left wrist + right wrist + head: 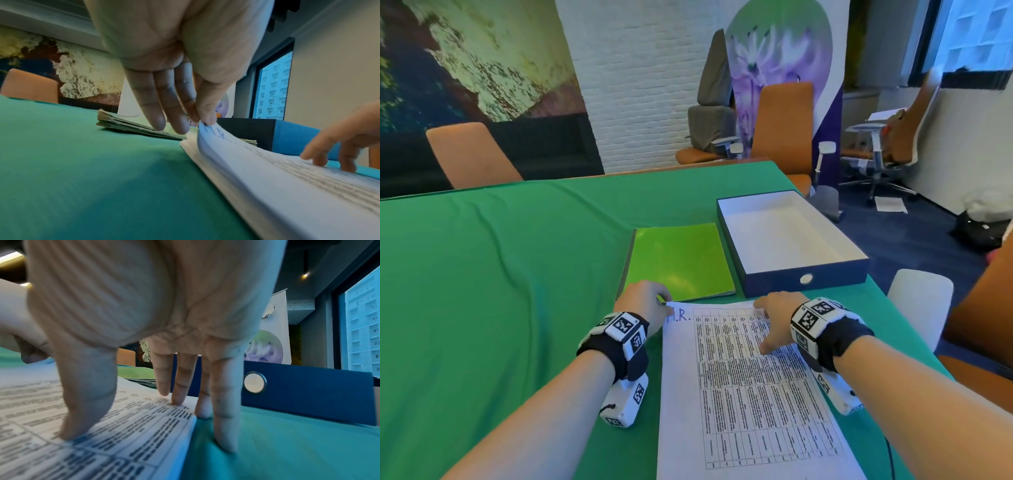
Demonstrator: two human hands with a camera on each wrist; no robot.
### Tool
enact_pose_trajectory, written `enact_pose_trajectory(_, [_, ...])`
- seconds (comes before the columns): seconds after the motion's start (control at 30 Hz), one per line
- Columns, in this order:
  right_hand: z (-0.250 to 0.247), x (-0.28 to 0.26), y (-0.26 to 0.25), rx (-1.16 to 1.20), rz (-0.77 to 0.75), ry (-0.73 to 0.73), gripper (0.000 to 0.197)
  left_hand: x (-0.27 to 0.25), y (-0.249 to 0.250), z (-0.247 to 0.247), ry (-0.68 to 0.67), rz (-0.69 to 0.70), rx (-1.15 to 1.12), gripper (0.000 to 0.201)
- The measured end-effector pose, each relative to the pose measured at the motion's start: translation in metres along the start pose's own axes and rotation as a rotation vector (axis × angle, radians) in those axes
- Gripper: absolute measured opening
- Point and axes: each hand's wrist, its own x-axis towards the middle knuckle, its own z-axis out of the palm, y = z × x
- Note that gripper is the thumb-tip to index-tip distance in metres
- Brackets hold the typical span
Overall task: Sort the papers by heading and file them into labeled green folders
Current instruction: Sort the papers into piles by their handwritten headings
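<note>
Left hand [176,53] is pinching the top sheet's far-left corner, lifting it off the paper stack [753,387]. Right hand [774,318] is pressing spread, straight fingers on the stack's far-right edge. Green folders [681,260] are lying just at 12 o'clock of the stack, blue box [791,240] at 1 o'clock.

Both forearms reach forward, each wrist strapped with a black band. Left hand [643,298] palm down, thumb and index pinching the lifted top-left corner of the papers [750,394]; other fingers [152,104] extended, pointing down. Right hand [775,318] spread, thumb and two fingers pressing the sheet, the other two fingers on the tabletop [500,274].
</note>
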Motion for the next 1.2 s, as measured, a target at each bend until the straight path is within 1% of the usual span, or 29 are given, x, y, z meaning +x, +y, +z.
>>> enact_pose_trajectory(0.03, [0.000, 0.001, 0.000, 0.011, 0.006, 0.003, 0.086, 0.000, 0.000, -0.001, 0.013, 0.016, 0.008, 0.003])
enact_pose_trajectory(0.1, [0.002, 0.003, 0.001, 0.046, 0.011, 0.016, 0.095, -0.003, -0.002, 0.000, 0.061, 0.044, -0.040, 0.008])
enact_pose_trajectory(0.23, [0.001, 0.006, 0.002, 0.090, 0.023, -0.008, 0.114, -0.008, -0.001, 0.005, 0.141, 0.066, -0.337, 0.012])
enact_pose_trajectory(0.27, [-0.001, 0.007, 0.002, 0.094, 0.033, -0.002, 0.116, -0.009, 0.000, 0.006, 0.140, 0.061, -0.402, 0.011])
enact_pose_trajectory(0.33, [-0.002, 0.008, 0.001, 0.060, 0.053, 0.046, 0.113, -0.008, 0.000, 0.006, 0.128, 0.052, -0.505, 0.011])
enact_pose_trajectory(0.4, [-0.002, 0.010, -0.002, 0.017, 0.018, 0.097, 0.105, -0.007, -0.001, 0.005, 0.129, 0.040, -0.613, 0.014])
enact_pose_trajectory(0.43, [-0.002, 0.011, -0.004, 0.019, -0.012, 0.116, 0.097, -0.007, -0.001, 0.005, 0.128, 0.030, -0.687, 0.016])
enact_pose_trajectory(0.47, [-0.003, 0.012, -0.006, 0.034, -0.039, 0.140, 0.087, -0.007, -0.001, 0.004, 0.122, 0.021, -0.768, 0.017])
enact_pose_trajectory(0.53, [-0.005, 0.014, -0.007, 0.098, -0.057, 0.198, 0.058, -0.008, 0.000, 0.002, 0.095, 0.013, -0.888, 0.020])
enact_pose_trajectory(0.6, [-0.009, 0.014, -0.007, 0.214, -0.048, 0.247, 0.031, -0.009, -0.001, 0.001, 0.059, 0.017, -0.938, 0.020])
enact_pose_trajectory(0.63, [-0.012, 0.013, -0.006, 0.260, -0.048, 0.256, 0.022, -0.010, -0.001, 0.001, 0.040, 0.012, -0.954, 0.017])
enact_pose_trajectory(0.7, [-0.016, 0.012, -0.002, 0.304, -0.046, 0.274, 0.008, -0.011, -0.005, 0.001, -0.015, -0.017, -0.967, 0.010])
enact_pose_trajectory(0.73, [-0.018, 0.011, 0.002, 0.322, -0.042, 0.284, 0.003, -0.011, -0.008, 0.002, -0.050, -0.036, -0.956, 0.010])
enact_pose_trajectory(0.77, [-0.019, 0.010, 0.005, 0.341, -0.038, 0.295, 0.006, -0.012, -0.011, 0.003, -0.086, -0.056, -0.922, 0.014])
enact_pose_trajectory(0.83, [-0.020, 0.008, 0.013, 0.388, -0.041, 0.314, 0.012, -0.011, -0.017, 0.006, -0.138, -0.063, -0.765, 0.017])
enact_pose_trajectory(0.9, [-0.018, 0.009, 0.020, 0.419, -0.045, 0.339, 0.017, -0.013, -0.021, 0.009, -0.194, -0.020, -0.579, 0.012])
enact_pose_trajectory(1.0, [-0.015, 0.007, 0.024, 0.484, -0.043, 0.371, 0.021, -0.017, -0.022, 0.012, -0.284, 0.038, -0.438, 0.005])
enact_pose_trajectory(1.03, [-0.014, 0.005, 0.024, 0.516, -0.051, 0.378, 0.023, -0.019, -0.021, 0.011, -0.293, 0.047, -0.418, 0.009])
enact_pose_trajectory(1.1, [-0.013, 0.001, 0.025, 0.556, -0.082, 0.353, 0.018, -0.022, -0.018, 0.010, -0.296, 0.036, -0.419, 0.027])
enact_pose_trajectory(1.17, [-0.012, -0.002, 0.026, 0.552, -0.093, 0.299, 0.011, -0.023, -0.015, 0.007, -0.337, -0.027, -0.523, 0.045])
enact_pose_trajectory(1.2, [-0.012, -0.004, 0.026, 0.546, -0.090, 0.282, 0.010, -0.024, -0.014, 0.006, -0.359, -0.050, -0.576, 0.047])
